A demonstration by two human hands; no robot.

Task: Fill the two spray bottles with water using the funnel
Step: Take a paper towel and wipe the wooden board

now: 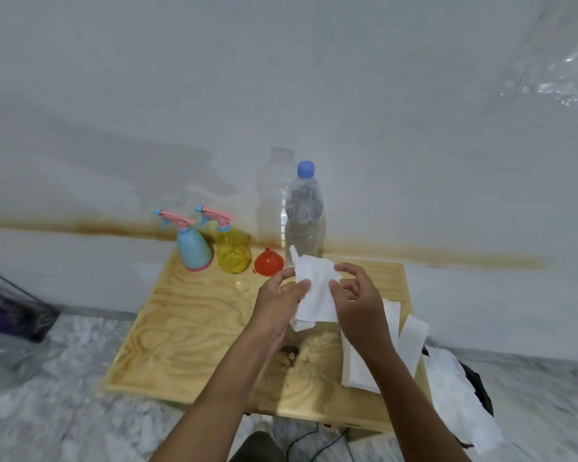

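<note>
A blue spray bottle (193,248) and a yellow spray bottle (231,249), both with pink trigger heads on, stand at the far left of the wooden table (187,325). An orange funnel (268,262) lies mouth-down to their right. Behind it stands a clear water bottle (305,221) with its blue cap on. Over the table's middle, my left hand (278,296) and my right hand (357,295) both grip a white paper tissue (315,295) held between them, in front of the water bottle.
More white tissue paper (411,335) lies along the table's right side and trails over its edge. A white wall rises straight behind the table. A dark bag (10,311) sits on the marble floor at left. A black cable (314,435) runs below the table's front edge.
</note>
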